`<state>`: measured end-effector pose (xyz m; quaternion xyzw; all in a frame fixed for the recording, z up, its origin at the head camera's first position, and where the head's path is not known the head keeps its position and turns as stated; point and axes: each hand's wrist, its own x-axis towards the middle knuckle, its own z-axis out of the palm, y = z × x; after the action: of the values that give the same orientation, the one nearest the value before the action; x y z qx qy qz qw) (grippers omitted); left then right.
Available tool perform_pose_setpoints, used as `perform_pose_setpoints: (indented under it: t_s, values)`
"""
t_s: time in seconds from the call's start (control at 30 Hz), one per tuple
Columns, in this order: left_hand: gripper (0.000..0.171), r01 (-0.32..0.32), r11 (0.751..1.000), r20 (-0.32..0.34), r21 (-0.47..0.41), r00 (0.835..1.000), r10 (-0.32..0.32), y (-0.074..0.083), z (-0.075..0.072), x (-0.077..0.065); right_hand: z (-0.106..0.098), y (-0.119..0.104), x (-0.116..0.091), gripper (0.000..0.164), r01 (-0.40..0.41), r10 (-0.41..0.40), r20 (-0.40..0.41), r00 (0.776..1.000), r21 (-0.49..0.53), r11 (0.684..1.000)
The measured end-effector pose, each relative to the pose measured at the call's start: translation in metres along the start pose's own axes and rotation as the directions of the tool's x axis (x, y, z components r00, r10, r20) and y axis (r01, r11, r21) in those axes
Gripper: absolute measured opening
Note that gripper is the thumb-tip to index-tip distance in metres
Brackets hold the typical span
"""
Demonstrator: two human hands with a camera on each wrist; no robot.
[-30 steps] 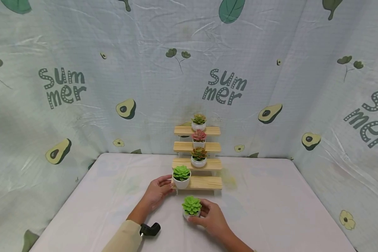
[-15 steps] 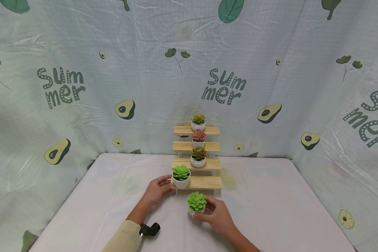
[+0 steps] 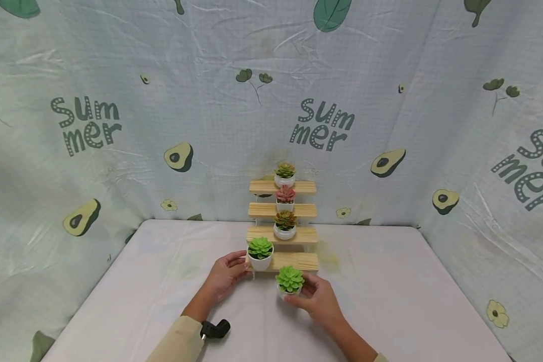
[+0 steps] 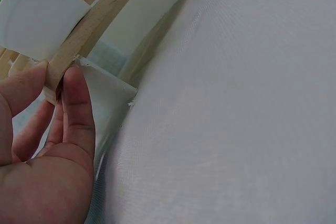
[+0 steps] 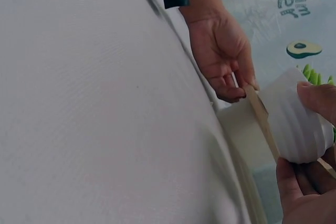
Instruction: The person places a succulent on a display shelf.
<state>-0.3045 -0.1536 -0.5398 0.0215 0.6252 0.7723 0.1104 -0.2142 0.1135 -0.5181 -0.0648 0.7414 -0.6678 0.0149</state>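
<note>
My left hand (image 3: 225, 277) pinches the left end of the lowest board of a four-tier wooden plant stand (image 3: 298, 261); the left wrist view shows thumb and fingertips on the board's end (image 4: 68, 61). Just beside those fingers, a green succulent in a white pot (image 3: 260, 254) stands on that board. My right hand (image 3: 319, 300) grips a second green succulent (image 3: 290, 279) by its white pot, upright in front of the lowest board. Seen from the right wrist, thumb and fingers hold the ribbed white pot (image 5: 296, 119) from opposite sides, and it overlaps the board.
Higher on the stand sit a brownish-orange succulent (image 3: 285, 224), a red one (image 3: 285, 197) and a yellow-green one (image 3: 284, 173), one per tier. A pale cloth covers the table (image 3: 389, 291). A printed curtain (image 3: 217, 125) hangs behind and along the sides.
My right hand has carried its potted succulent forward and a little to the right, closer to the lowest board. The left hand stays at the board's end.
</note>
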Motion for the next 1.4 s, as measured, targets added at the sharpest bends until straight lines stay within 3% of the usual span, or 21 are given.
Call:
perform_pose_setpoints:
  t_s: [0.5,1.4]
  values:
    - [0.049,0.016,1.0,-0.008,0.014,1.0,-0.016,0.003,0.001,0.001,-0.013,-0.006,0.013,0.063,0.087,-0.085,-0.1,0.991,0.018,0.996]
    - [0.049,0.01,1.0,0.009,0.009,1.0,-0.01,0.003,0.001,-0.002,-0.026,-0.012,0.038,0.067,0.087,-0.107,-0.178,0.978,-0.117,0.989]
